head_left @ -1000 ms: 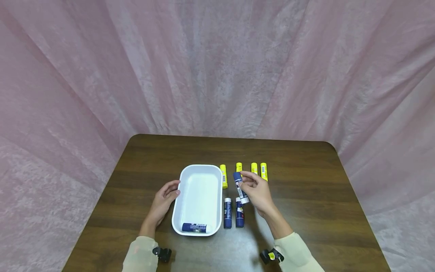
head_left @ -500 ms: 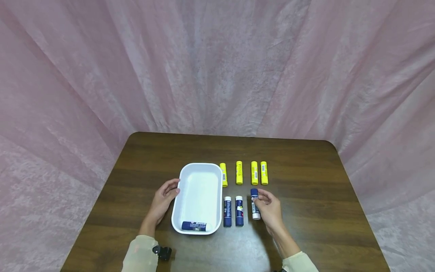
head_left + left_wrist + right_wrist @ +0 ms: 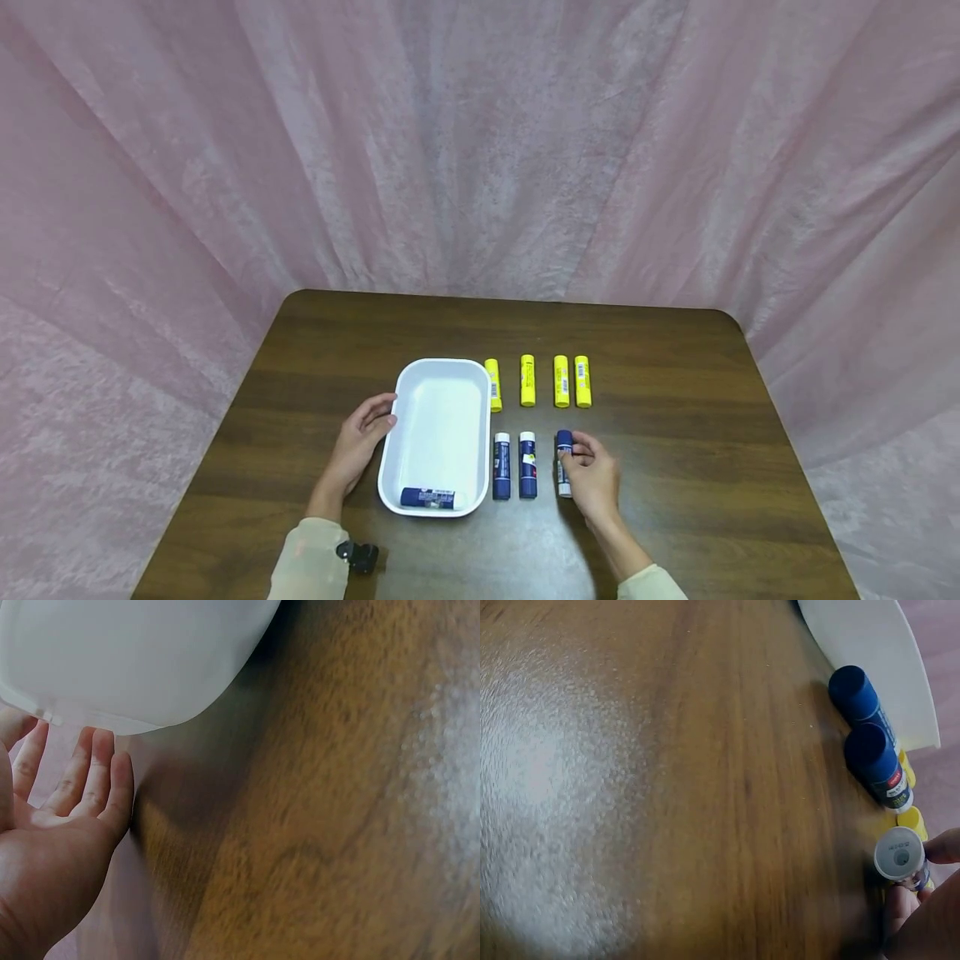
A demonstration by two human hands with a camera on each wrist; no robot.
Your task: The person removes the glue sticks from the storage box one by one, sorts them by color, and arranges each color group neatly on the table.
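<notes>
Pink drapery is backing the table; right hand fingers are pinching a blue glue stick, risking rolling leftward into neighbouring sticks; left hand fingers are lying straight against the tray.

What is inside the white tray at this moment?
One blue glue stick lies crosswise at the near end of the white tray; the rest of its floor shows bare. The left hand rests against its left rim, covering nothing inside.
</notes>
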